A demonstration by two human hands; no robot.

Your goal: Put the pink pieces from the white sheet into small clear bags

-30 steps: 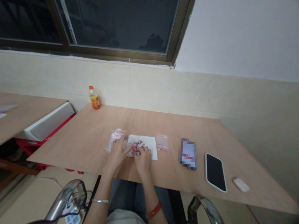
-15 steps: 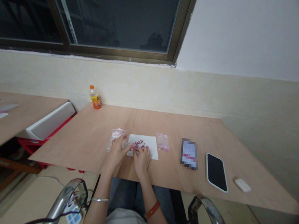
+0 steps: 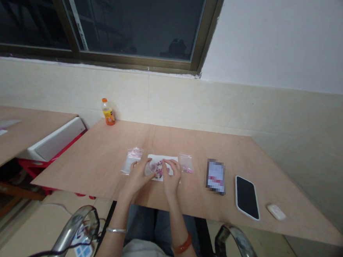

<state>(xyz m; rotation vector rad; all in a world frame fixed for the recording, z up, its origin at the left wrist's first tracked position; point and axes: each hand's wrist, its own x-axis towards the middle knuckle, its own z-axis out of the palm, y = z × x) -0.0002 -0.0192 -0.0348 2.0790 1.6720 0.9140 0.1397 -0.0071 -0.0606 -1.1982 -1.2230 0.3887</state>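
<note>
My left hand (image 3: 138,177) is closed around the side of a small clear plastic container (image 3: 150,168) with a round rim, tilted over the left part of a white paper sheet (image 3: 160,157). Small pink and dark pieces (image 3: 158,170) are scattered on the sheet. Above its right part is my right hand (image 3: 172,178), thumb and forefinger brought together at the tips; anything between them is too small to make out. A clear zip bag (image 3: 132,161) lies left of my left hand. Beyond the right hand sits another zip bag (image 3: 186,163) with pink bits at its bottom.
On the table (image 3: 188,142), a pixelated rectangular item (image 3: 216,176), a dark-screened phone (image 3: 247,197) and a white case (image 3: 276,212) lie to the right. An orange drink bottle (image 3: 108,112) stands at the back left. Metal chair arms (image 3: 73,231) flank me.
My right hand has lifted off the pieces and moved slightly right, its fingertips rising. The container in my left hand now shows its round rim more clearly.
</note>
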